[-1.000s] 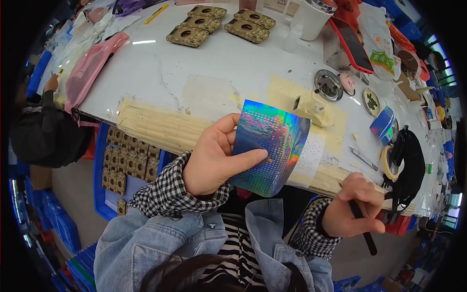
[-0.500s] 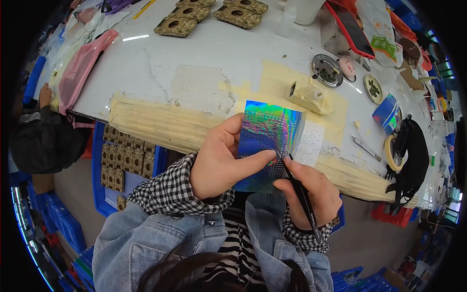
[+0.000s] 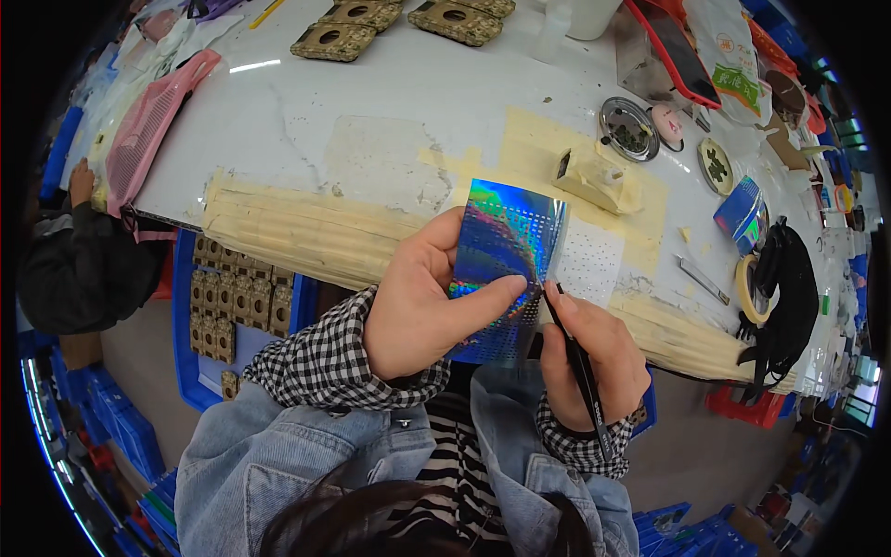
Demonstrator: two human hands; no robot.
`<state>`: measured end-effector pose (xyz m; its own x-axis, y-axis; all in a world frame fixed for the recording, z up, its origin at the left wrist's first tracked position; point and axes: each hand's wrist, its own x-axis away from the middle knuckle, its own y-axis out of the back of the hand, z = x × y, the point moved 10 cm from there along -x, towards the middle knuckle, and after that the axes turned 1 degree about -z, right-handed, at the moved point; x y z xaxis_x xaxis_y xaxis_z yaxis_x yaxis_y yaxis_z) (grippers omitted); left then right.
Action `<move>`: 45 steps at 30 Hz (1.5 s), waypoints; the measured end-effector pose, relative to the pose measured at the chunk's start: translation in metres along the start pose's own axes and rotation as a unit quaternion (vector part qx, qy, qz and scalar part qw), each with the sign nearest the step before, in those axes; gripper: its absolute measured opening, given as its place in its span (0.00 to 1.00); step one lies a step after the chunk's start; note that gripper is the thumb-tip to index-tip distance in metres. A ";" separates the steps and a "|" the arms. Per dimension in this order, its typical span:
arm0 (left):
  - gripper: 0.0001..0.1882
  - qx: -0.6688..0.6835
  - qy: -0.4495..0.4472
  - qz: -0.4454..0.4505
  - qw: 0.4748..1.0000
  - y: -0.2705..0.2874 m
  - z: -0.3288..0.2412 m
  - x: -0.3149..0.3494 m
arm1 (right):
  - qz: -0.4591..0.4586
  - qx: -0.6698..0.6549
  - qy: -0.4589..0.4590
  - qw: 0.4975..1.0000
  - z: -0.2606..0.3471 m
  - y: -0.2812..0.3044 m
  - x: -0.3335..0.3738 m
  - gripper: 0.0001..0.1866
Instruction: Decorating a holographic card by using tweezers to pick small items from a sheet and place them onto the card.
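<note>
A shiny blue holographic sheet point(image 3: 506, 227) with rows of tiny marks is held in my left hand point(image 3: 418, 302), its thumb pressed flat on the front and the other fingers behind. My right hand point(image 3: 594, 357) grips black tweezers point(image 3: 583, 379), whose tips meet the sheet's right edge close to my left thumb. Whether the tips pinch anything is too small to tell. Just beyond the sheet, a white card point(image 3: 592, 262) with small dots lies on the table.
Behind the card sits a tape-wrapped block point(image 3: 594, 181). A round metal dish point(image 3: 629, 130), a craft knife point(image 3: 703, 280) and a tape roll point(image 3: 750, 290) lie to the right. Camouflage-patterned parts point(image 3: 455, 20) stand at the back; a blue tray point(image 3: 188, 357) holds more below the table edge.
The sheet has turned slightly, so its right edge faces the tweezers more narrowly and its sheen has shifted from green to blue. Both hands keep their grips.
</note>
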<state>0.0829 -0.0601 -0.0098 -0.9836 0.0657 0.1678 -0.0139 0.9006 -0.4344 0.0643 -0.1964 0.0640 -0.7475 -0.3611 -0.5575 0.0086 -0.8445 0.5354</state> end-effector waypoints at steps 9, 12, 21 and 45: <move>0.24 0.005 0.002 -0.006 1.000 0.003 0.000 -0.001 | 0.002 0.002 -0.004 1.000 0.001 -0.002 -0.004 0.20; 0.24 0.009 0.008 -0.005 1.000 0.003 0.001 -0.001 | -0.005 0.000 0.007 1.000 0.001 -0.002 -0.002 0.20; 0.24 0.016 -0.004 -0.002 1.000 0.002 0.000 -0.001 | -0.005 -0.002 0.001 1.000 0.000 -0.004 -0.001 0.21; 0.24 0.032 0.003 -0.010 0.999 0.005 0.006 -0.001 | -0.014 0.012 0.003 1.000 -0.001 -0.008 0.000 0.20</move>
<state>0.0826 -0.0581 -0.0173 -0.9821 0.0511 0.1811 -0.0445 0.8722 -0.4870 0.0653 -0.1900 0.0588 -0.7436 -0.3391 -0.5762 -0.0288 -0.8448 0.5343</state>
